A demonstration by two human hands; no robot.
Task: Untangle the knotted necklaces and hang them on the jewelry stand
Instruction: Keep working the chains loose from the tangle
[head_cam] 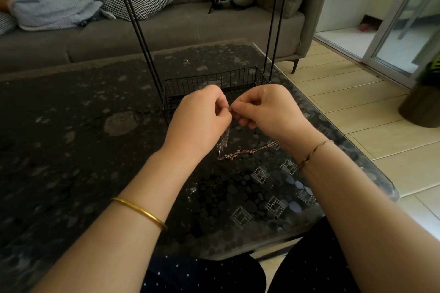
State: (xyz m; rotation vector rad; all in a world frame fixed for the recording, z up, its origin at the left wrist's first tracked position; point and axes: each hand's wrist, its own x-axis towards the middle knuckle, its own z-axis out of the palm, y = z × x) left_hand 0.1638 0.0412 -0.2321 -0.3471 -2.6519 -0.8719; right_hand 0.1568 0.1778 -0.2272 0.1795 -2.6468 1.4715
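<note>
**Left hand (200,116) and right hand (269,109) pinching one chain**

1. Location. The silver chain (223,143) hangs from the pinch point just above centre frame down to the table (71,126). Its low end meets a rose chain (247,151), which lies flat and runs toward the right wrist. Whether the two are knotted where they meet cannot be told.

2. Hand state. Both hands have the fingers curled. Thumb and forefinger tips of each hand are closed on the silver chain, with the two pinches almost touching. What sits between them is too small to identify as a knot.

3. Handling (estimate). Both chains are likely very light, fully limp and slippery. Fine links may kink or snap under a sharp pull.
   - Grip with the fingertips only, just either side of a knot.
   - Tease loops apart. Pulling on the free ends would probably tighten the knot.
   - For hanging, hold near the clasp and let the rest drop free.

4. Surroundings. The stand (140,31) is black wire. Its basket (214,81) sits just behind the hands, and its thin uprights leave the top of the frame, so the hanging bar is out of view. A sofa (190,26) spans the upper frame beyond the table.
</note>
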